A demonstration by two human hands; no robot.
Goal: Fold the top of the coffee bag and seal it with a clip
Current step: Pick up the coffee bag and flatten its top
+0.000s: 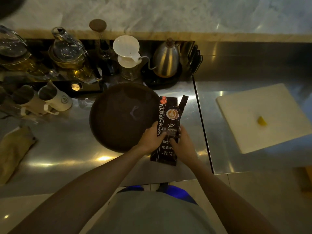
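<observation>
Both hands clamp the coffee bag (168,130) mid-body on the bench (67,146): left hand (152,139) at its nine o'clock edge, right hand (183,143) at three. Its long axis runs toward twelve; the open top lies beyond both sets of fingers. No clip visible.

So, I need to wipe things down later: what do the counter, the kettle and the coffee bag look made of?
Counter: brushed stainless steel, judging by its streaky light reflections. Gooseneck kettle: polished steel, mirror-like sheen. Coffee bag: glossy black printed film, plastic or foil laminate; creases and highlights suggest it, but the look leaves it open.
</observation>
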